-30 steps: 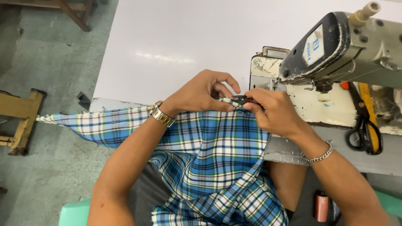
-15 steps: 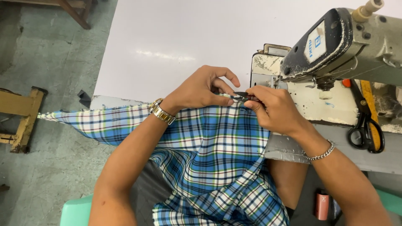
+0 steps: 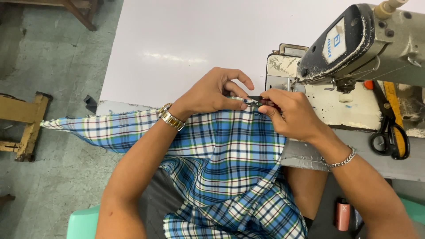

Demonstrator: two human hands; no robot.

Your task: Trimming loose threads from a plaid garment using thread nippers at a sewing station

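A blue, white and green plaid cloth (image 3: 221, 155) drapes from the table edge over my lap. My left hand (image 3: 212, 93), with a metal watch at the wrist, pinches the cloth's top edge between thumb and fingers. My right hand (image 3: 290, 115), wearing a chain bracelet, grips a small dark clipper-like tool (image 3: 256, 100) at that same edge. Both hands meet just left of the sewing machine's needle area (image 3: 343, 88).
A worn grey sewing machine (image 3: 367, 44) stands at the right on a white table (image 3: 186, 44). Black-handled scissors (image 3: 389, 132) and a yellow ruler (image 3: 394, 106) lie beside it. A wooden stand (image 3: 26, 124) sits on the concrete floor at left. Green seat (image 3: 82, 223) below.
The view has shifted slightly; my hands stay together at the cloth's top edge, with the left fingers curling a little over the pinch point.
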